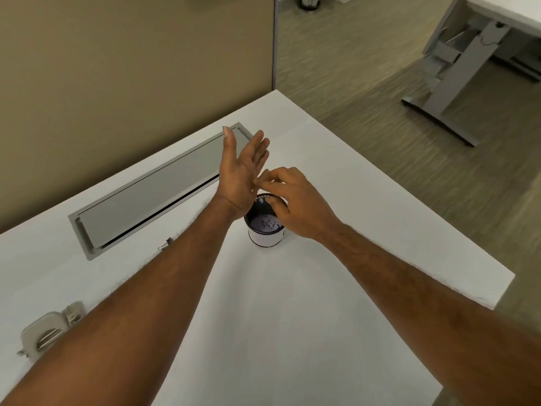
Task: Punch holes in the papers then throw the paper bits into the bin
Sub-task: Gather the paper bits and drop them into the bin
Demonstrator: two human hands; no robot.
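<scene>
Left hand (240, 174) flat open over bin (265, 227) | right hand (288, 200) pinching at its palm, contents unseen | bits (269, 223): featherlight, clingy — pinch or brush off.

Small round white bin (265, 235), upright on the desk, paper bits (268, 223) inside.

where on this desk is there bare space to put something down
Free: the near desk between the forearms, and the right side from the small bin out to the edge. Crowded: over the bin, where left hand and right hand meet, and the near-left corner by the hole punch.
</scene>
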